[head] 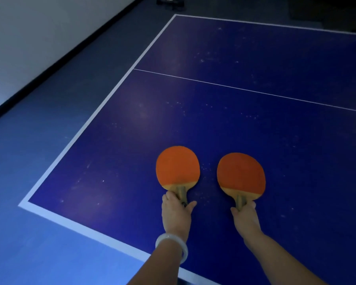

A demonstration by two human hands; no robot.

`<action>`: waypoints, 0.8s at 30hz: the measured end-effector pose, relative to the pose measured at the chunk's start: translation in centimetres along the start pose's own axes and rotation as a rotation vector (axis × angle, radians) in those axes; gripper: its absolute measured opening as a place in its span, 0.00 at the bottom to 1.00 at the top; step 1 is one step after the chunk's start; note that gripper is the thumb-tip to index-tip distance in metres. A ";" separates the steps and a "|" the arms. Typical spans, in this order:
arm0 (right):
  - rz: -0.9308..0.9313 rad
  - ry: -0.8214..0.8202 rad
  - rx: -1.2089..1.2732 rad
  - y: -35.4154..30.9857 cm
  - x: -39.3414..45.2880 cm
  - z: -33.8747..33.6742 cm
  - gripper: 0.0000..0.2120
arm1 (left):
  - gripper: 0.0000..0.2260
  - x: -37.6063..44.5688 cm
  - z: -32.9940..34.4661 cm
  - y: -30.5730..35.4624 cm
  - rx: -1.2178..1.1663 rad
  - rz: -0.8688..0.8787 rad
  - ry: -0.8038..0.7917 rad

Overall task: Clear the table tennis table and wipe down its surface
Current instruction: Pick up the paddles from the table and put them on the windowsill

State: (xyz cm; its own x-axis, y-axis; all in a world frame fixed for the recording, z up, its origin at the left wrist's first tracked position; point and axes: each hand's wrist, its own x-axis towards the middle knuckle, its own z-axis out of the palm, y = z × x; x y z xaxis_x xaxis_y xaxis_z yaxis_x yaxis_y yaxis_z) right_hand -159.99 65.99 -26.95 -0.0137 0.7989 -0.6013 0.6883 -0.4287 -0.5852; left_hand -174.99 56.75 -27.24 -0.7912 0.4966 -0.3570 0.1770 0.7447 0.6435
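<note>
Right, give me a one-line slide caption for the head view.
Left hand and right hand each grip an orange paddle on the dusty blue table.

Matt orange paddles [177, 165], wooden handles [181, 192]

Two paddles are lying flat on the table [255, 124], side by side w/ a gap between, heads pointing to the far edge, handles to the near edge. Left paddle [177, 167] is sitting closer to the left edge; right paddle [241, 175] is lying just right of it, slightly nearer. Left hand [176, 212] is gripping the left handle, right hand [246, 217] the right handle, both arms reaching in over the near edge. A bracelet [172, 246] is sitting on the left wrist, above the near edge. The centre line is running across the table beyond the paddles. Floor [39, 140] is lying left of the table, a wall [29, 38] beyond that.
</note>
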 end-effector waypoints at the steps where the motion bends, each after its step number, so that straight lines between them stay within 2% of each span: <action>1: 0.021 -0.011 0.021 0.0 -0.3 0.1 0.19 | 0.21 -0.1 -0.2 -0.3 0.014 0.009 -0.011; 5: 0.044 -0.023 0.055 0.4 -1.3 0.5 0.16 | 0.19 0.5 -0.7 0.4 0.090 -0.069 -0.085; 9: 0.023 -0.041 0.126 0.7 -2.1 0.6 0.11 | 0.17 1.7 -1.2 1.0 -0.043 -0.176 -0.233; 12: -0.012 -0.044 0.155 1.2 -2.6 0.8 0.09 | 0.13 2.8 -1.6 0.5 -0.057 -0.161 -0.364; 15: -0.037 -0.050 0.155 1.6 -3.1 1.1 0.08 | 0.14 2.9 -1.8 -0.2 -0.168 -0.167 -0.458; 18: -0.057 -0.051 0.159 1.8 -3.6 1.2 0.07 | 0.12 1.8 -1.7 -1.7 -0.350 -0.146 -0.442; 24: -0.117 -0.090 0.172 2.0 -4.1 0.8 0.06 | 0.08 -0.7 -2.7 -3.7 -0.481 -0.127 -0.310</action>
State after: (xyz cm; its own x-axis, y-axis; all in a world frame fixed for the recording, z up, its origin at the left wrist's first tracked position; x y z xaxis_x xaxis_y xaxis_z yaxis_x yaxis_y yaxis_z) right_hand -159.15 61.53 -26.07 -0.1565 0.8097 -0.5656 0.5446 -0.4070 -0.7333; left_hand -176.70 52.49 -27.52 -0.5677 0.5779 -0.5863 -0.2507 0.5570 0.7918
